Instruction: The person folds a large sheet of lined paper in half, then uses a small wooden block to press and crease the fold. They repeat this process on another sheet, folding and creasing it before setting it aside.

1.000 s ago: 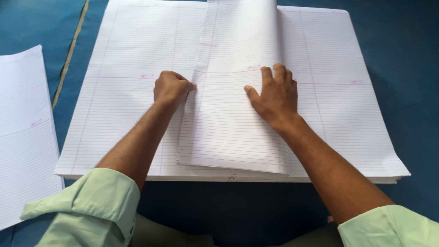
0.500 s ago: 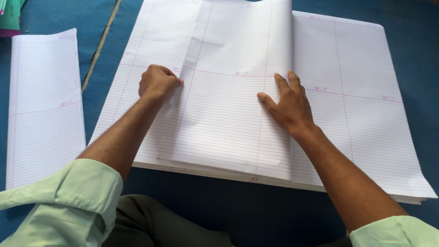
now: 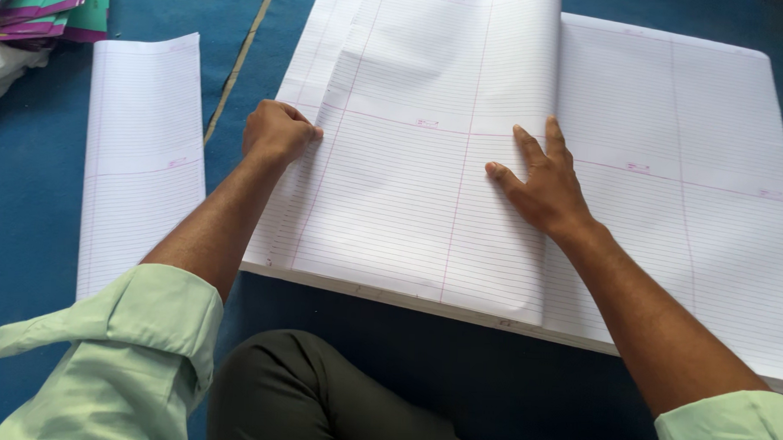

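The folded ruled sheet [image 3: 427, 186] looks light, floppy and crease-prone on the paper stack [image 3: 671, 169]; left hand [image 3: 277, 131] pinches its left edge, right hand [image 3: 540, 186] presses flat, fingers spread.

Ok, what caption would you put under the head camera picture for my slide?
Left hand pinches and right hand flattens a folded ruled sheet on a stack of ruled paper.
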The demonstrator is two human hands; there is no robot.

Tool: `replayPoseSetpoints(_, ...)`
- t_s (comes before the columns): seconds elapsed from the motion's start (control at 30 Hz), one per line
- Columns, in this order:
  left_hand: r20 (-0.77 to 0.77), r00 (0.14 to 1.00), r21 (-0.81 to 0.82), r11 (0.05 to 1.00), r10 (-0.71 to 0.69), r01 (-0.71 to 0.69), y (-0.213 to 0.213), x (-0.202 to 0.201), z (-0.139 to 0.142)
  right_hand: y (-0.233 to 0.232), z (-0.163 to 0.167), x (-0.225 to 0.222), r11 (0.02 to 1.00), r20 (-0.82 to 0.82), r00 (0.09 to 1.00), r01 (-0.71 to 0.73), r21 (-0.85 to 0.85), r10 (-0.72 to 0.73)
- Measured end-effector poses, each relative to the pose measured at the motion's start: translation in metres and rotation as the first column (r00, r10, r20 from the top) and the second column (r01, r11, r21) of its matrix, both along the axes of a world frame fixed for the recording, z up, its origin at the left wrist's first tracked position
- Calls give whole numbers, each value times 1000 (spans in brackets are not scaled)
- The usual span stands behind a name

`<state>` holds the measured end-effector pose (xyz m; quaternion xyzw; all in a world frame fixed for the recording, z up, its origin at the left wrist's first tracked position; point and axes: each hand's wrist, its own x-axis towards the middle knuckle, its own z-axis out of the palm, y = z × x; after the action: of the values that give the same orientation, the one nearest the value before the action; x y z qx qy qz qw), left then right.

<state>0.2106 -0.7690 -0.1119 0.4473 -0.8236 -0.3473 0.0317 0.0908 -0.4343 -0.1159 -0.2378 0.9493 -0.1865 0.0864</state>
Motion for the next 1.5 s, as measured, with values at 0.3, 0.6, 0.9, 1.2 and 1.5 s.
replayPoseSetpoints(0.3,-39,999,7,1000,10,-10,-34,14,2,-23,0,1,999,98,995,29,19,-31)
replayPoseSetpoints(0.6,-82,996,43,999,30,-27,-54,24,3,-38,-12,-2,994,38,999,-30,101,26)
replayPoseSetpoints(0.9,-149,988,-21,999,40,-44,-56,25,-7,-41,-15,0,994,19,1000,-26,105,24)
replayPoseSetpoints(1.2,-207,977,-33,998,43,-51,-55,26,-13,-44,-10,5,994,5,1000,-22,107,21)
replayPoseSetpoints(1.5,-190,974,-30,991,122,-130,-54,24,-18,-40,-5,-5,942,187,978,148,-300,-94)
